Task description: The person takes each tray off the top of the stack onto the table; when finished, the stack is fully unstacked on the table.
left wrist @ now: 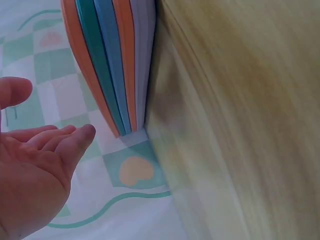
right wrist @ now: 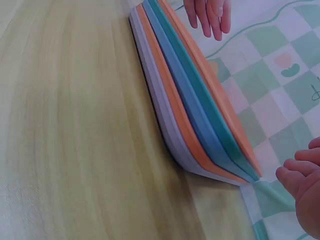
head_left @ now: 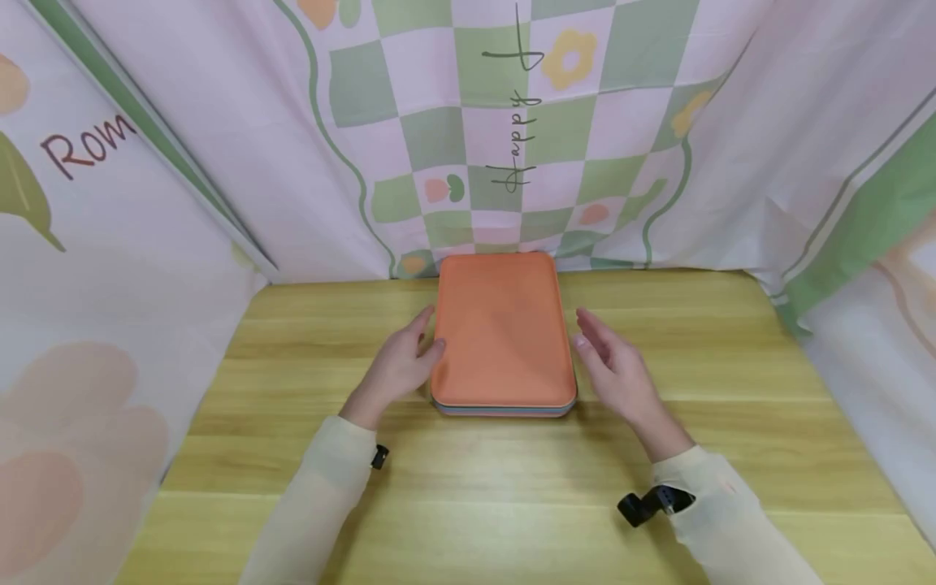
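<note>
A stack of shallow rectangular trays (head_left: 503,329) lies on the table, its orange top face up. From the side, the layered trays (left wrist: 111,65) show orange, teal, blue, orange and pale lavender edges. My left hand (head_left: 398,363) is held at the stack's left side, fingers extended, thumb tip right at the edge. On the other side hovers my right hand (head_left: 620,375), fingers straight, a small gap from the stack. In the right wrist view the right hand (right wrist: 306,187) is partly cut off, and the left hand (right wrist: 209,17) appears beyond the trays (right wrist: 192,115). Neither hand grips anything.
The wooden table (head_left: 468,504) ends at a hanging checkered cloth (head_left: 490,130) just behind the stack. More printed cloth (head_left: 110,325) hangs at the left and right sides. Black wrist straps with cameras (head_left: 647,505) stick out from the cream sleeves (head_left: 724,504).
</note>
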{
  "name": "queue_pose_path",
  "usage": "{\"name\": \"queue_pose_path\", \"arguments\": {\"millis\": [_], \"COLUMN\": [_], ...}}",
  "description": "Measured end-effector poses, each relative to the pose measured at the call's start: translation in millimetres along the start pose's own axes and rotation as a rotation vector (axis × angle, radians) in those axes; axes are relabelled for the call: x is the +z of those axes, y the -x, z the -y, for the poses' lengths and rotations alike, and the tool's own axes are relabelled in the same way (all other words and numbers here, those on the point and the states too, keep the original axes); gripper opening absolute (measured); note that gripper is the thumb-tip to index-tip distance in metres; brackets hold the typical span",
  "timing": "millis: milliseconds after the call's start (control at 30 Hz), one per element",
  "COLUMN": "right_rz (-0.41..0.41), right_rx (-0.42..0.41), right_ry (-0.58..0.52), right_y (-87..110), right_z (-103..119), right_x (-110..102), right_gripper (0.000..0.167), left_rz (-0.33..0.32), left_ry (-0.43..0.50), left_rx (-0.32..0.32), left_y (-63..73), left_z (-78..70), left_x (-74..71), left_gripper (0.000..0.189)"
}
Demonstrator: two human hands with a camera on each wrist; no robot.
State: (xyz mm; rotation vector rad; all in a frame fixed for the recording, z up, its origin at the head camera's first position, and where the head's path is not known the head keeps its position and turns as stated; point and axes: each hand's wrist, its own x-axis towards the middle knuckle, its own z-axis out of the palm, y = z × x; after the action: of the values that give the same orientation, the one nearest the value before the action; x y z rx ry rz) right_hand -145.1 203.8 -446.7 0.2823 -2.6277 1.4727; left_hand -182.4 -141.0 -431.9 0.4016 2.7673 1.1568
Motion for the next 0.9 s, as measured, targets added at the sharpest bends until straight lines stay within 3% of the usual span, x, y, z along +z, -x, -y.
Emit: {"name": "queue_pose_path", "arguments": {"millis": [433,900], "right_rz": [0.027,0.094], "right_rx": [0.085,0.174], "right_ry": [-0.087,-0.131], "right_y": [-7.5,-16.6], "right_z": [-16.2,-30.5], "right_x": [13.7,20.4], "right_gripper": [0.056,0.06], "left_rz": [0.058,0.145], "left_ry": [0.142,0.234], "left_rx": [-0.071,-0.082], "left_y": [-6.2,-14.3], "left_z": [13.3,22.0], "left_x": [5.4,11.5], "left_gripper": [0.07,0.072]}}
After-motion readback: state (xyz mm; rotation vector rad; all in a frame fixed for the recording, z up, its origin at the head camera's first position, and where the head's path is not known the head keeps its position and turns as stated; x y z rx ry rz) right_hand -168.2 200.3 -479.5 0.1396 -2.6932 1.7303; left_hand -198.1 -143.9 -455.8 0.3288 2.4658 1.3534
